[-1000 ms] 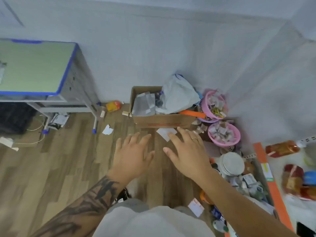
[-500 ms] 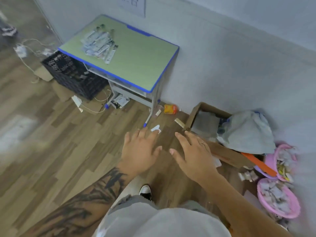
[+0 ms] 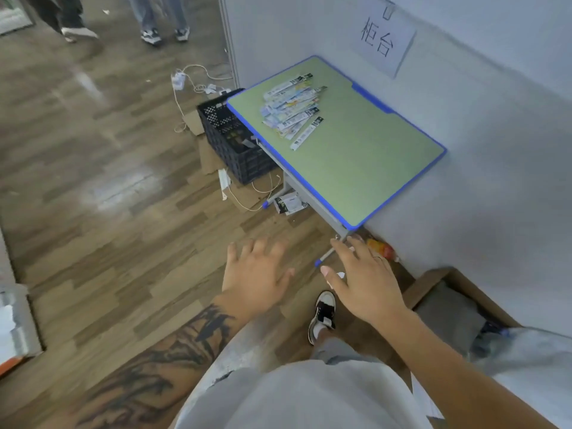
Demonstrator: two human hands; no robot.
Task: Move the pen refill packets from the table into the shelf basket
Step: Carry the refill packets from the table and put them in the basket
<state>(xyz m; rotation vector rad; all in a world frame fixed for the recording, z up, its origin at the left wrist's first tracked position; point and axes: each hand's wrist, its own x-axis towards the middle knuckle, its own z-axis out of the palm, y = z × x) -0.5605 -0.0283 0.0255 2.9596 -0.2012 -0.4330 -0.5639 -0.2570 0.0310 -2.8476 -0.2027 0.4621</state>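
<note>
Several pen refill packets (image 3: 292,108) lie in a loose pile on the far left part of a green table with a blue rim (image 3: 365,168). My left hand (image 3: 255,274) and my right hand (image 3: 362,278) are both held out in front of me over the floor, fingers spread, palms down, holding nothing. Both hands are well short of the table and the packets. No shelf basket is in view.
A black plastic crate (image 3: 230,140) stands on the floor at the table's left end, with cables beside it. A cardboard box (image 3: 448,301) sits at the wall on the right. Two people's legs (image 3: 154,17) stand at the top left. My shoe (image 3: 323,314) is below my hands.
The view has swung left, away from the box and pink baskets, so the table with the packets now lies ahead. Both hands stay open and empty.
</note>
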